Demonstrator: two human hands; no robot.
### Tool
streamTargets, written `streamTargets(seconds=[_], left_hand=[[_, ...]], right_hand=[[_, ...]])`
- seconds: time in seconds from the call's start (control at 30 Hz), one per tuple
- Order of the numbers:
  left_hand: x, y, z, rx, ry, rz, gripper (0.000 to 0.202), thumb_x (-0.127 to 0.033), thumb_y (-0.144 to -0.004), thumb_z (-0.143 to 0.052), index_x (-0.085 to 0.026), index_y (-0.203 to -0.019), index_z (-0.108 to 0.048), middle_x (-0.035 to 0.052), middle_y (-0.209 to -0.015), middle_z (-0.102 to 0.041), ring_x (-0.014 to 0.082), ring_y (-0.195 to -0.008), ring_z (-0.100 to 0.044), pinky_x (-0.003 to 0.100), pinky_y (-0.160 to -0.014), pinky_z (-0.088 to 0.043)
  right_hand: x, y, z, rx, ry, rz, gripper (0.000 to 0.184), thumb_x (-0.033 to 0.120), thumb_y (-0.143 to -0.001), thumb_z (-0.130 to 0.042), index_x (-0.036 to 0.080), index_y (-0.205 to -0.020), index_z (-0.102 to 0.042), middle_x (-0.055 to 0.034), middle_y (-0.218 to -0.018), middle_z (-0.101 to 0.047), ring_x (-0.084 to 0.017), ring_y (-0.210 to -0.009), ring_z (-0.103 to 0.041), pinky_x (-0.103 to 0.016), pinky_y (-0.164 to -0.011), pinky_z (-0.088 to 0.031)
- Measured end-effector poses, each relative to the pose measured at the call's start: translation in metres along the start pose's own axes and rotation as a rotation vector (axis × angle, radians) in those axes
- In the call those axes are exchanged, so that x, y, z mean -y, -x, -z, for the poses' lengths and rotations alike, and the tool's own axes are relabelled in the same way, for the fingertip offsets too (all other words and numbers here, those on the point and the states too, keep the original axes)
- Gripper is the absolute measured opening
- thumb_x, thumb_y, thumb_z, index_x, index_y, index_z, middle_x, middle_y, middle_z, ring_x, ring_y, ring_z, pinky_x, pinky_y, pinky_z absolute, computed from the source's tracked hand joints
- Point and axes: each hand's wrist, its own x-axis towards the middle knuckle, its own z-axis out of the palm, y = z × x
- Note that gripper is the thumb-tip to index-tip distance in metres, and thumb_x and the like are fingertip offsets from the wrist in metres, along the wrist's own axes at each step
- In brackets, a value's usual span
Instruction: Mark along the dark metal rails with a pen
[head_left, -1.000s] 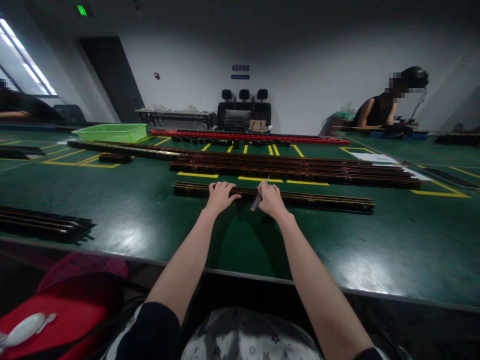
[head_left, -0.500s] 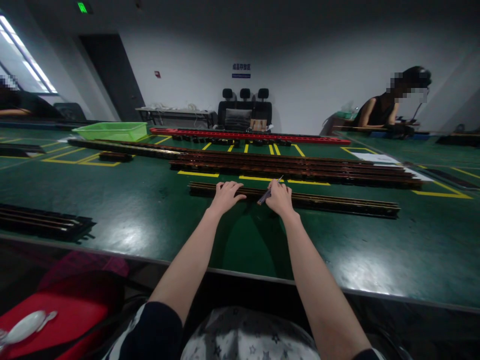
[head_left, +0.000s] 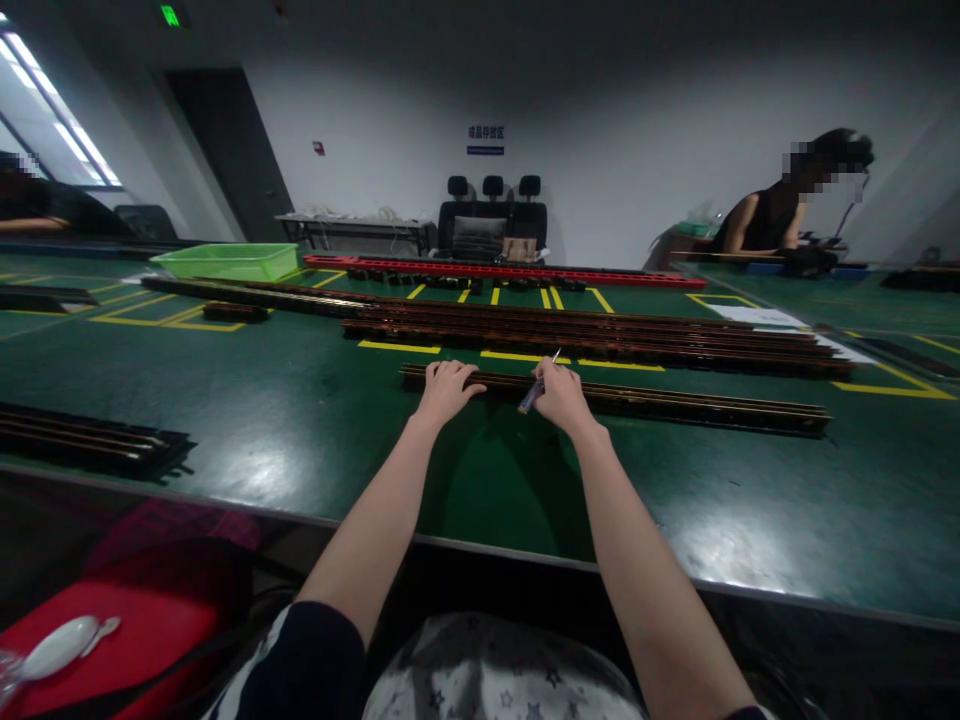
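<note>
A long dark rail [head_left: 697, 408] with thin gold lines along it lies across the green table in front of me. My left hand [head_left: 448, 392] is on the rail near its left end, fingers curled over the top and thumb on the near side. Closed around a slim pen-like tool [head_left: 529, 398], my right hand [head_left: 562, 393] rests against the same rail further right. The tool's thin metal tip points up and away, and its greyish handle sticks out toward me. Its exact kind is too small to tell.
Behind the rail lies a bundle of similar rails [head_left: 600, 335], with a red slotted bar [head_left: 495, 270] beyond. A green bin [head_left: 232, 262] stands at the back left. More dark rails [head_left: 90, 440] lie at the near left. Two people sit at the far sides.
The dark rail has slid to the right beneath my hands. Both hands stay almost in the same place, and the tool remains in my right hand.
</note>
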Motion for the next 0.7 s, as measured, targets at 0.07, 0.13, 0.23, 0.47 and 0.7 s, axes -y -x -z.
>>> streamTargets(seconds=[0.07,0.13,0.23,0.47,0.7], left_hand=[[0.0,0.0,-0.001,-0.005,-0.005,0.003,0.039,-0.043,-0.091,-0.049,-0.02,-0.121,-0.059,0.0085,-0.121,-0.06,0.0246,-0.117,-0.048,0.042,-0.104,-0.026],[0.0,0.0,-0.002,-0.009,-0.004,0.001,0.039,-0.043,-0.091,-0.048,-0.02,-0.121,-0.059,0.0083,-0.121,-0.059,0.0241,-0.116,-0.048,0.041,-0.104,-0.026],[-0.002,0.0,-0.004,-0.023,-0.008,-0.02,0.038,-0.043,-0.091,-0.048,-0.021,-0.12,-0.059,0.0079,-0.119,-0.06,0.0235,-0.115,-0.049,0.041,-0.104,-0.026],[-0.012,0.0,-0.009,-0.045,-0.005,-0.061,0.039,-0.045,-0.091,-0.048,-0.021,-0.118,-0.061,0.0081,-0.117,-0.061,0.0237,-0.111,-0.051,0.041,-0.102,-0.028],[-0.013,0.001,-0.008,-0.051,-0.002,-0.057,0.038,-0.046,-0.091,-0.048,-0.021,-0.117,-0.061,0.0071,-0.118,-0.061,0.0232,-0.112,-0.051,0.041,-0.102,-0.029]], right_hand=[[0.004,0.0,-0.002,0.019,-0.009,0.038,0.021,0.007,-0.074,-0.051,0.018,-0.088,-0.042,-0.0104,-0.095,-0.061,-0.025,-0.092,-0.056,-0.043,-0.093,-0.036],[0.005,0.0,-0.003,0.02,-0.011,0.048,0.016,0.016,-0.078,-0.055,0.019,-0.088,-0.042,-0.0105,-0.095,-0.06,-0.025,-0.093,-0.055,-0.043,-0.092,-0.037],[0.004,0.0,-0.006,0.022,0.0,0.033,0.023,0.029,-0.08,-0.061,0.019,-0.087,-0.042,-0.0095,-0.091,-0.059,-0.026,-0.092,-0.054,-0.042,-0.089,-0.038],[-0.001,-0.001,-0.01,0.05,0.073,0.025,0.023,0.029,-0.081,-0.062,0.018,-0.09,-0.044,-0.0097,-0.091,-0.058,-0.026,-0.09,-0.054,-0.043,-0.088,-0.037],[-0.007,-0.001,-0.009,0.018,-0.013,0.011,0.026,0.031,-0.08,-0.063,0.02,-0.082,-0.04,-0.0086,-0.09,-0.059,-0.025,-0.084,-0.055,-0.039,-0.08,-0.039]])
